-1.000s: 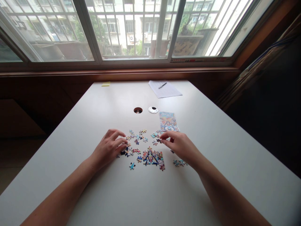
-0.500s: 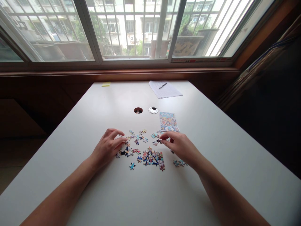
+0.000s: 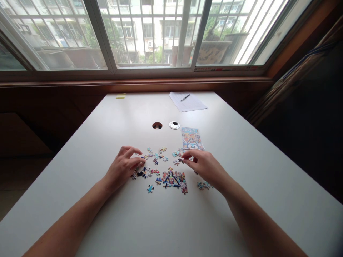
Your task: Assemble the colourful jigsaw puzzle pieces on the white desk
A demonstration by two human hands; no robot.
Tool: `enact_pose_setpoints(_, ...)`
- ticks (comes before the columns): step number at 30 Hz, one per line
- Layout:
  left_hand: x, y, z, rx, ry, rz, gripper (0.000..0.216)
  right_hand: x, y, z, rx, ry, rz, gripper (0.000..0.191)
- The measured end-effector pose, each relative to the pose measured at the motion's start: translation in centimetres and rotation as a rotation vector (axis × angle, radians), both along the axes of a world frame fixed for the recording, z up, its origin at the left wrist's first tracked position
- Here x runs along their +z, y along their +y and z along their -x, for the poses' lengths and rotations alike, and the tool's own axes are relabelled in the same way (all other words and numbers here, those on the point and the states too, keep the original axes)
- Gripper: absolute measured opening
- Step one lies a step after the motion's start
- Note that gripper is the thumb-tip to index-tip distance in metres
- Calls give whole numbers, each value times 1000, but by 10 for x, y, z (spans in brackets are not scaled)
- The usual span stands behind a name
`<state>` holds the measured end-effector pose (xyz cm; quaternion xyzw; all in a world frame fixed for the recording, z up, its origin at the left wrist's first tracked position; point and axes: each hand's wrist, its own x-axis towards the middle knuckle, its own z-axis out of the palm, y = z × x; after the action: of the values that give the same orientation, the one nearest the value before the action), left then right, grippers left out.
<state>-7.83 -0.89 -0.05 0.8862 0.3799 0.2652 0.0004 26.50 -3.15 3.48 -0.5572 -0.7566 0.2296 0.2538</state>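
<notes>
on the white bench point(image 3: 171, 225), puzzle pieces point(image 3: 150, 188) lie around a partly joined puzzle point(image 3: 175, 180)
left hand point(image 3: 120, 166), fingers loosely parted, grips nothing visible; right hand point(image 3: 202, 163) pinches a dark piece point(image 3: 180, 160)

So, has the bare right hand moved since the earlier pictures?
No: judged against the round dark hole in the white table, the bare right hand shows no clear shift either way.
</notes>
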Motion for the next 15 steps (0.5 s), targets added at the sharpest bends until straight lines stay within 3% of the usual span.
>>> enact_pose_setpoints(7, 5, -6, -2, 89, -3, 7, 10, 2, -2, 1, -8, -7, 5, 12)
enact_pose_setpoints(15, 2, -5, -2, 7, 50, 30, 15, 3, -1, 1, -1, -5, 9, 13)
